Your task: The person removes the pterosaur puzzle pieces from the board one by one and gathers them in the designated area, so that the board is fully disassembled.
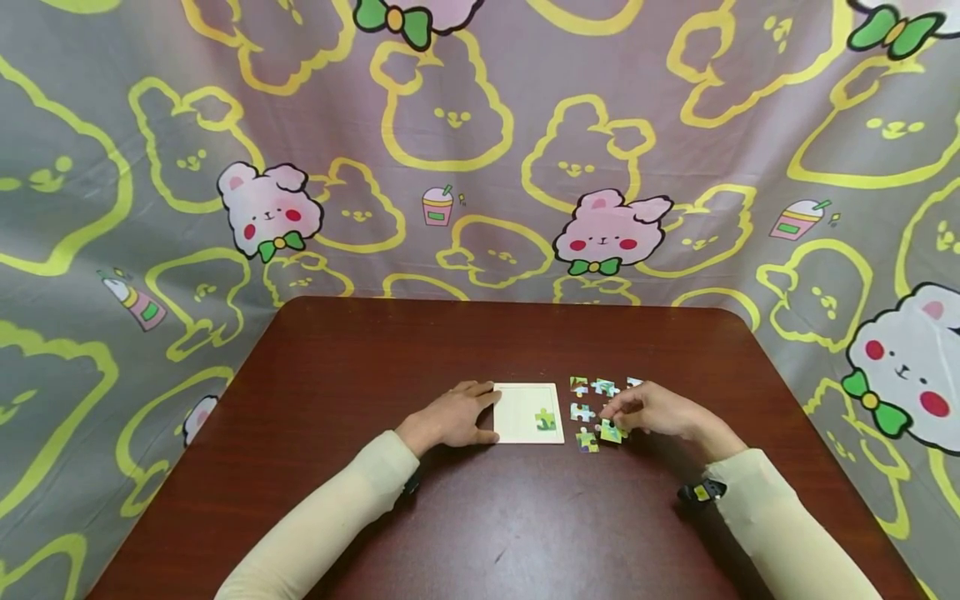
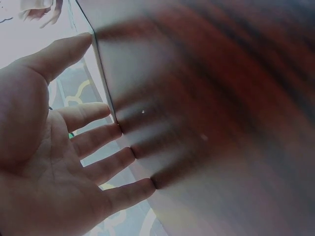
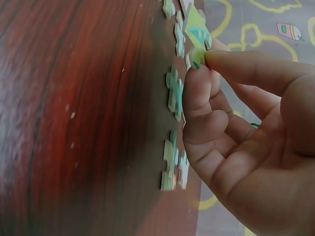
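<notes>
A shallow, pale square puzzle tray (image 1: 517,412) lies on the table, with one green puzzle piece (image 1: 545,419) in its lower right corner. At the tray's left edge rests my left hand (image 1: 453,417), its fingers spread; the left wrist view shows the thumb and fingertips reaching the tray's side and the tabletop. My right hand (image 1: 660,414) pinches a yellow-green puzzle piece (image 3: 198,32) between thumb and finger, just right of the tray. Loose puzzle pieces (image 1: 581,412) lie around and partly under the right hand, which hides some of them.
The dark red-brown table (image 1: 360,358) has rounded far corners. Behind and beside it hangs a patterned cloth (image 1: 480,167) with bear drawings. A dark band (image 1: 701,492) is on the right wrist.
</notes>
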`<state>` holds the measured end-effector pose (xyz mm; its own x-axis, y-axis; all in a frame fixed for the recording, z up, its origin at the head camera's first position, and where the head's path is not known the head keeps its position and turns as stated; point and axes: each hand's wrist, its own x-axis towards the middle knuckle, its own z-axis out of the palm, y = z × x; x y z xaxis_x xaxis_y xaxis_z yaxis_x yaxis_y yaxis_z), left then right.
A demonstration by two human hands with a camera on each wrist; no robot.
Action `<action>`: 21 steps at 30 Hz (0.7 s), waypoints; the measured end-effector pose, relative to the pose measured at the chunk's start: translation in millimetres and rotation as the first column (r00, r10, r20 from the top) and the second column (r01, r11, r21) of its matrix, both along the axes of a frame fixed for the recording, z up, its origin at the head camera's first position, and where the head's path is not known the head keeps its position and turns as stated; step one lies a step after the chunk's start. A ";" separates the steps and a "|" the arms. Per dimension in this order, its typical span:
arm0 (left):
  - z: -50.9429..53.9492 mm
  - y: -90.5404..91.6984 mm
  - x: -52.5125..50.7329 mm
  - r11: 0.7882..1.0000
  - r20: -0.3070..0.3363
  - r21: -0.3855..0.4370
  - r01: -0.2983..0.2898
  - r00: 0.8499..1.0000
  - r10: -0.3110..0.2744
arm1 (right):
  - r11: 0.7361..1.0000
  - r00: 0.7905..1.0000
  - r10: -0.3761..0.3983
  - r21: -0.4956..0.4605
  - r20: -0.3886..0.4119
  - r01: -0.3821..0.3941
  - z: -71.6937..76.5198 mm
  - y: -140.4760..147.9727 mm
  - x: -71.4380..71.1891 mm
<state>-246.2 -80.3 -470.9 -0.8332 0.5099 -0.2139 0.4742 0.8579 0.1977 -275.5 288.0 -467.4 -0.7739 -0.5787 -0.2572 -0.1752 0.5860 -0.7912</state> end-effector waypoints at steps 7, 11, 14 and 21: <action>1.5 0.5 0.5 1.000 0.009 -0.003 -0.005 1.000 0.005 | 0.999 1.000 0.029 0.023 -0.002 -0.029 -0.5 5.8 1.6; 1.1 0.7 0.2 1.000 0.009 -0.006 -0.006 1.000 0.006 | 0.998 0.999 0.042 0.037 -0.005 -0.041 -0.4 7.2 3.1; 1.2 0.8 0.8 1.000 0.013 -0.002 -0.008 1.000 0.008 | 0.998 0.999 0.045 0.046 -0.009 -0.045 -1.3 8.0 3.8; 1.5 0.7 0.7 1.000 0.008 -0.002 -0.008 1.000 0.008 | 0.998 0.999 0.042 0.043 -0.005 -0.042 -4.6 10.1 3.1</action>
<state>-245.5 -79.6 -469.4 -0.8356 0.5028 -0.2214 0.4660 0.8621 0.1992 -272.4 298.1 -472.0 -0.7507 -0.5993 -0.2781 -0.2045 0.6110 -0.7647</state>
